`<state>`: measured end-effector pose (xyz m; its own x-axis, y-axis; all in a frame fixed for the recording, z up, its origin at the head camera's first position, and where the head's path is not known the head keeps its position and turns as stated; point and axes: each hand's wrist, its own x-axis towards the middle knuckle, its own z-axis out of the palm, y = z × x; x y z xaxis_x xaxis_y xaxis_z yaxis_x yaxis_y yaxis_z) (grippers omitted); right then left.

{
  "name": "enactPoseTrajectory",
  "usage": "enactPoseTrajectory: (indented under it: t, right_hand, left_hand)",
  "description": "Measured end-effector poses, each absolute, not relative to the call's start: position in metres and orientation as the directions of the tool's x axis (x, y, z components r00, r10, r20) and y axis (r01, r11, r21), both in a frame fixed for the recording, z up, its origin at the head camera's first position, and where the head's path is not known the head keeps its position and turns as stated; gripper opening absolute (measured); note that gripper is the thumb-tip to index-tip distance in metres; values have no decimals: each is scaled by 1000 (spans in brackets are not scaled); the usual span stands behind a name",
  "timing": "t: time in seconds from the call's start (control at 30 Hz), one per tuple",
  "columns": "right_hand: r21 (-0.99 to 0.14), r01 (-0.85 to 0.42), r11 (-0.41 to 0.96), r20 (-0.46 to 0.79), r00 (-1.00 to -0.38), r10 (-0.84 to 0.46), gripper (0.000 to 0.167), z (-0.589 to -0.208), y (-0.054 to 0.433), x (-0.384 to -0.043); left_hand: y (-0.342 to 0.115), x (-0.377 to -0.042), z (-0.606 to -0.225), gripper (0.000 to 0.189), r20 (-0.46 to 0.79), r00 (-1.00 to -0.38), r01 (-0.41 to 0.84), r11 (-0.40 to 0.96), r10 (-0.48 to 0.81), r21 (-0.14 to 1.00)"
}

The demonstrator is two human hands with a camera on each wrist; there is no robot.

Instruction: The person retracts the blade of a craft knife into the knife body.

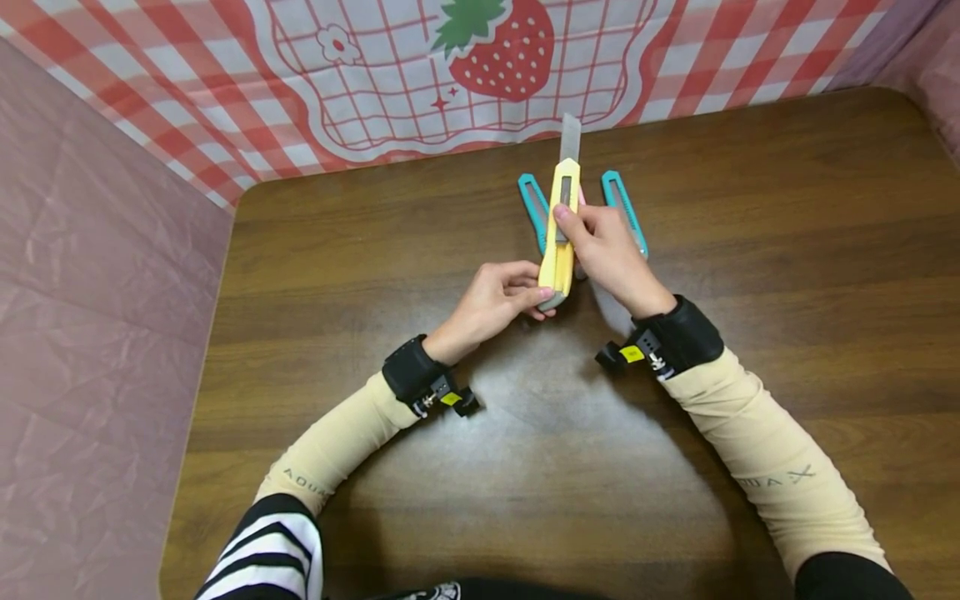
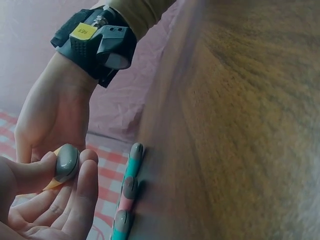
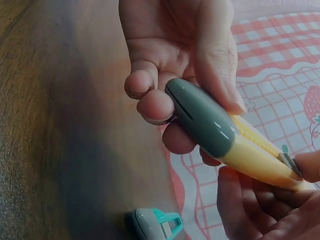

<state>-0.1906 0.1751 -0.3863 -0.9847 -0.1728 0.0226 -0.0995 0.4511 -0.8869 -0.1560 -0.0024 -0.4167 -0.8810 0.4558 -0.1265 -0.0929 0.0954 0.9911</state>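
A yellow box cutter point(image 1: 558, 265) is held up over the table, its blade point(image 1: 570, 137) slid far out and pointing away from the body. My left hand point(image 1: 495, 298) pinches its grey end cap point(image 3: 205, 120) between thumb and fingers. Higher up, my right hand point(image 1: 611, 250) grips the yellow body, with the thumb on the slider point(image 3: 287, 162) in the right wrist view. Behind the held cutter, a teal box cutter point(image 1: 532, 202) lies to the left and another teal box cutter point(image 1: 624, 208) to the right. Between them lies a pink one point(image 2: 127, 197), mostly hidden in the head view.
The brown wooden table point(image 1: 315, 250) spreads under both arms. Along its far edge hangs a red-and-white checked cloth point(image 1: 405, 75) with a strawberry print. A pinkish sheet point(image 1: 97, 333) covers the left side. Each wrist carries a black camera strap point(image 1: 678, 333).
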Motion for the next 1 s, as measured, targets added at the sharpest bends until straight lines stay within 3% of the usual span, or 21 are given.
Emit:
enactPoseTrajectory:
  t: [0.63, 1.0]
  right_hand:
    - [-898, -85, 432, -4, -980, -199, 44, -383, 174, -189]
    - [-882, -161, 443, 33, -959, -282, 35, -377, 173, -190]
  left_hand:
    - [-1, -156, -417, 22, -148, -893, -122, 90, 425, 989]
    - [0, -157, -415, 21, -151, -896, -123, 94, 417, 988]
